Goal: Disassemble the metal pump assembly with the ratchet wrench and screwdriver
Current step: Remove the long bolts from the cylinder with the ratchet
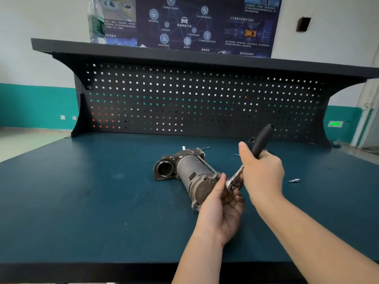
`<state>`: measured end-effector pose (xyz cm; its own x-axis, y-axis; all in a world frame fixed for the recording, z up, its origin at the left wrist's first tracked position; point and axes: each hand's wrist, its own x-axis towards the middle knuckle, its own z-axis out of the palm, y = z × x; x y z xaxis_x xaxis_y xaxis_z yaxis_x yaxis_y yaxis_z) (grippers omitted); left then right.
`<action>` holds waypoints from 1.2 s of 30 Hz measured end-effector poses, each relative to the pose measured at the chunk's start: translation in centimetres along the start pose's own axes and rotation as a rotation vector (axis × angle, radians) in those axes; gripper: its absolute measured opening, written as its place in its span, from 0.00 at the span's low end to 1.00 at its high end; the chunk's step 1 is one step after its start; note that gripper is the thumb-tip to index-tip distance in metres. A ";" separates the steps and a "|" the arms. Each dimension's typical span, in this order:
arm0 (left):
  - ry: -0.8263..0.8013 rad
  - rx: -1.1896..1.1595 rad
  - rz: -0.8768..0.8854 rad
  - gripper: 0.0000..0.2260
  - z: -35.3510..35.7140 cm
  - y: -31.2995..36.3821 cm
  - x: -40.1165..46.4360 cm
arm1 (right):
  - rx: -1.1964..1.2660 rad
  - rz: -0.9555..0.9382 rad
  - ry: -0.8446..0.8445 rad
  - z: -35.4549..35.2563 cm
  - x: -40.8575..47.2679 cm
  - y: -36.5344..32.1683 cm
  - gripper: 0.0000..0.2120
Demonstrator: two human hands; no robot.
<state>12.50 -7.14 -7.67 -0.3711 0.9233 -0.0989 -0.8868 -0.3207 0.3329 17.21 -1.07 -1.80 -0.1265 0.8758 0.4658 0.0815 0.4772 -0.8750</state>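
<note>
Metal pump assembly lying mid-worktop, our right hand w/ fingers clenched round ratchet wrench handle, wrench head at pump's near end, our left hand fingers curled at that head, loose screw to right.

Workshop: pegboard-backed workbench under technical poster.
</note>
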 end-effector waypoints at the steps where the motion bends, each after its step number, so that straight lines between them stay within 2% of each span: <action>1: -0.021 -0.013 -0.016 0.17 0.0 0.1 0.0 | -0.042 -0.046 -0.010 0.0 0.0 -0.2 0.21; 4: -0.079 -0.022 -0.030 0.09 0.0 0.2 -0.3 | -0.299 -0.331 -0.054 -0.2 -0.1 -1.3 0.21; 6: -0.072 0.011 -0.013 0.07 0.0 0.3 -0.3 | -0.413 -0.492 -0.126 -0.1 -0.1 -2.1 0.21; 9: -0.060 0.042 -0.007 0.07 -0.1 0.3 -0.3 | -0.468 -0.652 -0.239 -0.4 0.0 -1.8 0.22; 11: -0.061 0.058 -0.012 0.07 -0.1 0.2 -0.4 | -0.423 -0.705 -0.220 -0.8 0.2 -0.8 0.22; 13: -0.070 0.069 -0.018 0.08 0.0 0.2 -0.4 | -0.306 -0.597 -0.132 -0.9 0.5 0.2 0.21; 14: -0.068 0.074 -0.019 0.08 0.1 0.2 -0.3 | -0.229 -0.463 -0.087 -0.7 0.7 0.8 0.21; 17: -0.033 0.105 -0.011 0.08 0.1 0.1 -0.1 | 0.061 0.132 -0.025 -0.3 1.4 2.2 0.16; 18: -0.021 0.118 -0.006 0.09 0.1 0.0 0.0 | 0.107 0.267 -0.018 -0.3 1.4 2.3 0.16; 19: -0.013 0.130 -0.003 0.09 0.0 0.0 0.1 | 0.087 0.299 -0.014 -0.3 1.4 2.2 0.16; 20: -0.013 0.141 0.000 0.10 -0.1 0.0 0.2 | 0.020 0.225 -0.004 -0.3 1.3 2.2 0.16; 23: -0.051 0.153 -0.006 0.11 -0.2 0.1 0.1 | -0.158 -0.245 0.005 -0.3 0.7 0.7 0.20; 25: -0.068 0.143 -0.017 0.11 -0.4 0.2 0.0 | -0.233 -0.422 -0.048 -0.3 0.3 0.0 0.22; 27: -0.069 0.147 -0.028 0.11 -0.3 0.3 -0.1 | -0.286 -0.430 -0.046 -0.4 0.4 0.3 0.22; 28: -0.064 0.150 -0.028 0.11 -0.2 0.3 0.0 | -0.263 -0.357 -0.025 -0.4 0.5 0.7 0.21; 29: -0.052 0.156 -0.024 0.12 -0.1 0.3 0.1 | -0.176 -0.194 -0.007 -0.3 0.9 1.4 0.19; 31: -0.020 0.193 -0.012 0.12 -0.2 0.1 0.4 | 0.112 0.245 -0.012 -0.4 1.2 2.1 0.16; 32: -0.005 0.220 -0.008 0.12 -0.3 0.0 0.4 | 0.170 0.375 -0.029 -0.6 1.1 2.1 0.16; 33: 0.004 0.241 -0.004 0.12 -0.4 0.0 0.4 | 0.128 0.378 -0.033 -0.6 1.0 2.1 0.16; 34: 0.001 0.253 -0.002 0.13 -0.5 0.0 0.4 | 0.023 0.257 -0.025 -0.6 1.0 2.0 0.17; 36: -0.024 0.244 0.004 0.13 -0.6 0.1 0.3 | -0.175 -0.171 -0.011 -0.7 0.6 0.9 0.20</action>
<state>12.10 -7.00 -8.19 -0.3655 0.9277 -0.0757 -0.7911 -0.2668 0.5504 17.87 -0.04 -2.21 -0.1637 0.7805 0.6033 0.2280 0.6249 -0.7467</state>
